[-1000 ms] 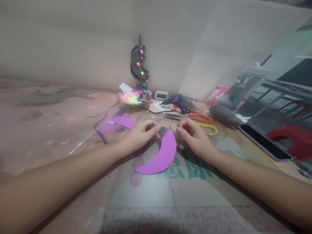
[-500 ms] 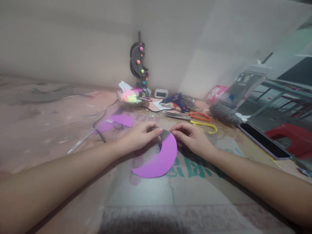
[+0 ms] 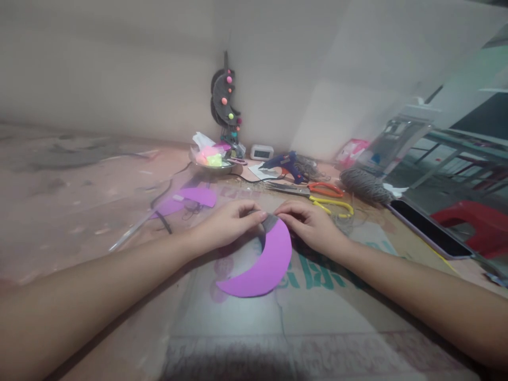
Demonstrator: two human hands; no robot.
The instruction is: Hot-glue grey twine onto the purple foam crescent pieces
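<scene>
A purple crescent-shaped foam or card piece (image 3: 270, 264) is held in front of me, its curved lower tip pointing left. Grey yarn (image 3: 270, 223) is wound around its upper end. My left hand (image 3: 234, 222) pinches that wrapped end between thumb and fingers. At the outer edge of the wrapping, my right hand (image 3: 311, 222) is closed in a pinch on the grey yarn, though the strand between its fingertips is hard to make out. The crescent's very top is hidden by my fingers.
Orange-and-yellow-handled scissors (image 3: 325, 190), a blue glue gun (image 3: 289, 165) and a grey yarn ball (image 3: 365, 185) lie beyond. A phone (image 3: 431, 227) rests at right. Another purple piece (image 3: 202, 196), a bowl (image 3: 214, 169) and a decorated grey crescent (image 3: 223, 98) stand farther left.
The purple crescent has tilted slightly, its body shifting a little right and toward me. Both hands stay at its upper end, nearly unmoved.
</scene>
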